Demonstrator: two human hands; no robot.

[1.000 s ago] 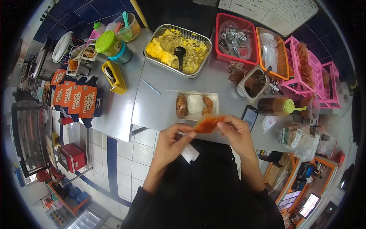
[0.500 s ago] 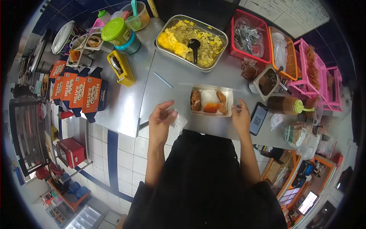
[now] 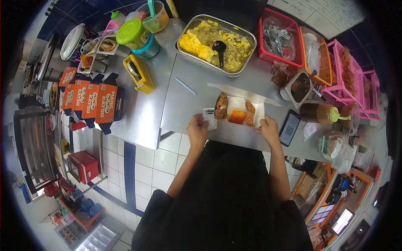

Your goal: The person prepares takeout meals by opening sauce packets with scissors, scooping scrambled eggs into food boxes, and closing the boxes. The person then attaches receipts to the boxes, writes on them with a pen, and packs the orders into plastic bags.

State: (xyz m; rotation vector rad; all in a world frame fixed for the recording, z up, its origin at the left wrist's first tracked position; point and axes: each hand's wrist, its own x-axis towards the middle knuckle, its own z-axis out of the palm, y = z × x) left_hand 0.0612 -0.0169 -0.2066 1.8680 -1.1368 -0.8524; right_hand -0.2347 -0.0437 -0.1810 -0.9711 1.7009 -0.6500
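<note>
In the head view, my left hand (image 3: 198,129) pinches a small white printed slip (image 3: 210,119) by its left edge, just left of the food box. The open cardboard food box (image 3: 260,113) holds brown fried chicken pieces (image 3: 221,105) at the left, a white portion that looks like rice (image 3: 237,103), an orange-red item (image 3: 238,116) in front and another fried piece (image 3: 250,113) at the right. My right hand (image 3: 269,129) grips the box's near right corner, with the thumb on its wall. The lid leans back along the far side.
Behind the box stands a metal tray (image 3: 252,41) of yellow and speckled food with a black spoon (image 3: 219,52). A phone (image 3: 289,128), sauce bottle (image 3: 315,113) and metal sauce tub (image 3: 299,88) are to the right. Folded orange boxes (image 3: 109,104), a yellow tape dispenser (image 3: 138,75) and a straw (image 3: 185,85) lie left.
My left hand has moved right with the slip, which now shows its printed side beside the box. My right hand has closed on the box corner. The whole view has shifted slightly.
</note>
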